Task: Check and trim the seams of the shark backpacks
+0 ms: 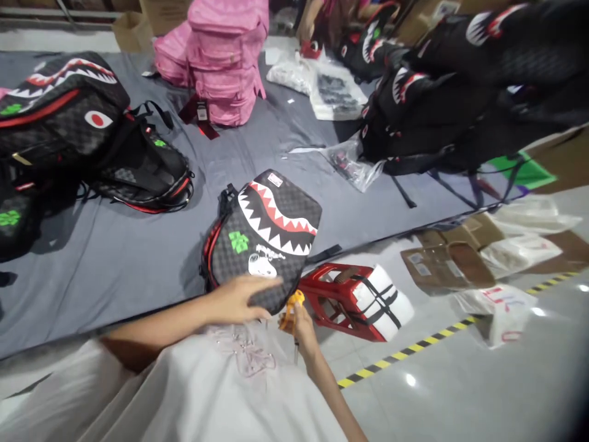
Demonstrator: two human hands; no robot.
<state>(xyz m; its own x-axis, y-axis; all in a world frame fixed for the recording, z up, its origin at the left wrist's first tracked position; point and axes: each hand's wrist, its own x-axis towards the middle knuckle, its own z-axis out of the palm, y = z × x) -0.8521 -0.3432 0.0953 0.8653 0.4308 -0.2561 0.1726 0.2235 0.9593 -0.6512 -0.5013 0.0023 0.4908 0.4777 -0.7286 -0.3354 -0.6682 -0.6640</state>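
Note:
A dark grey checked backpack [289,196] lies on the table before me, with a red-and-white shark mouth, a green patch and a white cartoon dog head on its front. Across its lower edge rests my left hand [239,298], fingers stretched out and thumb apart. My right hand [304,325] is closed around a small yellow-orange object [291,309] just beside the bag's lower right corner. A thin metallic piece shows below that hand; its exact kind is unclear.
Shark-mouth bags [59,116] lie at left, and more dark bags [442,104] are piled at right. Pink backpacks [225,61] stand behind. Beyond the table edge are a red-framed stool [340,294] and cardboard [442,267]. A person's hand [309,24] shows across the table.

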